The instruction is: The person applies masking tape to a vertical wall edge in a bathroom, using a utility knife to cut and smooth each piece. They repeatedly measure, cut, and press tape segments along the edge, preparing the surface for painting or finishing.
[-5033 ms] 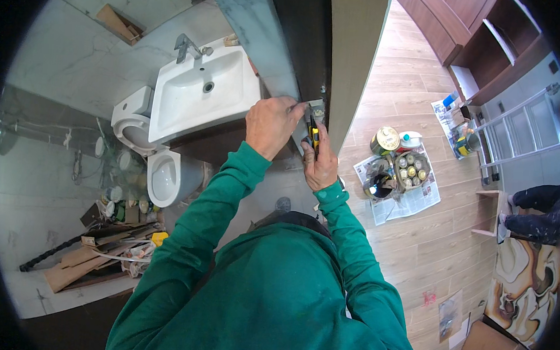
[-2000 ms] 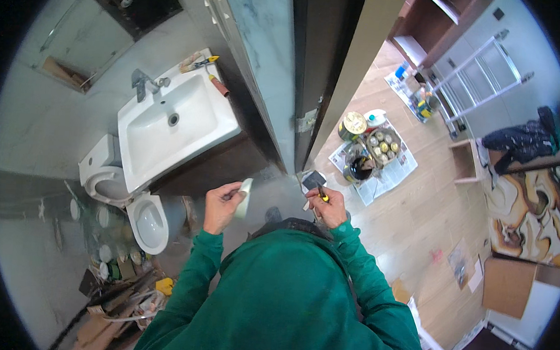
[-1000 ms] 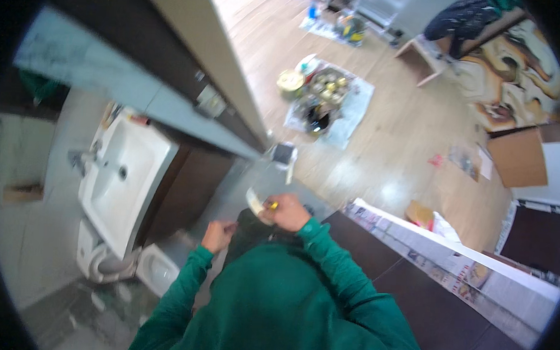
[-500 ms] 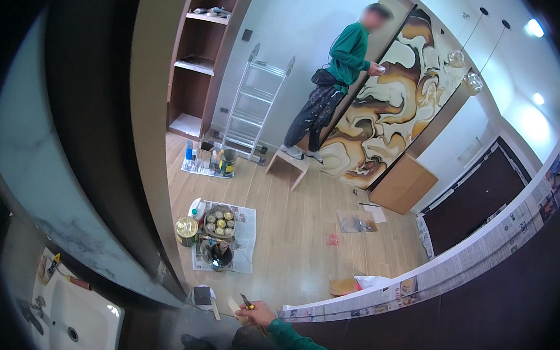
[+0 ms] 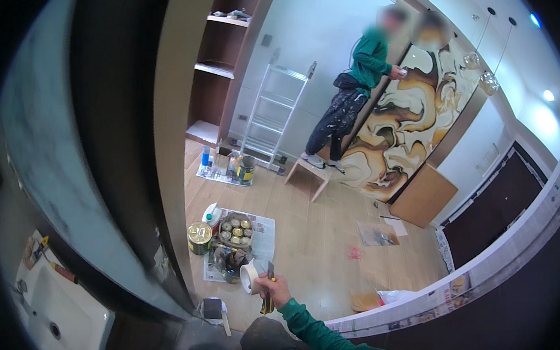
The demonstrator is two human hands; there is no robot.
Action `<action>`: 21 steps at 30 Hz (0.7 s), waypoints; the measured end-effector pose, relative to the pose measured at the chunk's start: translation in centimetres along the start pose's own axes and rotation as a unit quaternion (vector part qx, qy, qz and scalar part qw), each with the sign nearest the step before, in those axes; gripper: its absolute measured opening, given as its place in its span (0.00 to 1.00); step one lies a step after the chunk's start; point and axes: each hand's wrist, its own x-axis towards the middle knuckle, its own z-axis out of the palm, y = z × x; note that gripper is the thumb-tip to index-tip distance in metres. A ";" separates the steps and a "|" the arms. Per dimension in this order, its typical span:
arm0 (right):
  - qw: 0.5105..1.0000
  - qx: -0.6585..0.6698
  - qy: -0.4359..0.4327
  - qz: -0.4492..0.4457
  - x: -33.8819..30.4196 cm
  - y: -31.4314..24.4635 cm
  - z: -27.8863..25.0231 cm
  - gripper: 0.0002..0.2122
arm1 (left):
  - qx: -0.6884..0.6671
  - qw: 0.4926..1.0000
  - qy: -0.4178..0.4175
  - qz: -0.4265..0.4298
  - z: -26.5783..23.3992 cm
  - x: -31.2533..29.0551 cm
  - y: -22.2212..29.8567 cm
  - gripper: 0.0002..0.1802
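Note:
My right hand (image 5: 276, 290) is closed around a black and yellow utility knife (image 5: 267, 305) and a roll of pale masking tape (image 5: 252, 274). The knife stands nearly upright, one end above my fingers and the other below. The tape roll sits on the left side of that hand, partly covering the view of the floor things behind it. A green sleeve covers my right forearm (image 5: 316, 332), which comes in from the lower edge. My left hand is outside the view.
A paint tin (image 5: 199, 237) and several cans (image 5: 236, 230) stand near newspaper (image 5: 264, 234). A dark-headed tool (image 5: 213, 308) lies nearby. A sink (image 5: 95, 320) is lower left. A co-worker (image 5: 368, 59) stands on a wooden stool (image 5: 311, 175), near a ladder (image 5: 273, 117). Newspaper-covered edging (image 5: 438, 300) curves right.
My right hand has risen and moved slightly right with the knife and tape roll. The tape roll now shows its ring shape. The view has shifted, so the room appears further right and lower.

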 end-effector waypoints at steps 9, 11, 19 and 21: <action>0.997 0.048 -0.028 -0.045 4.9 6.7 1.3 0.10 | -0.091 0.943 0.317 0.053 -2.5 12.3 5.4 0.20; 0.996 0.059 -0.039 -0.059 6.1 8.1 1.3 0.09 | -0.061 0.944 0.317 0.067 -2.3 14.0 6.3 0.17; 0.986 0.075 -0.114 -0.100 10.0 16.1 -2.4 0.09 | 0.006 0.810 0.542 0.222 1.9 18.5 2.0 0.07; 0.983 0.090 -0.125 -0.102 11.2 18.0 -3.1 0.09 | 0.022 0.781 0.576 0.241 3.2 19.7 1.0 0.07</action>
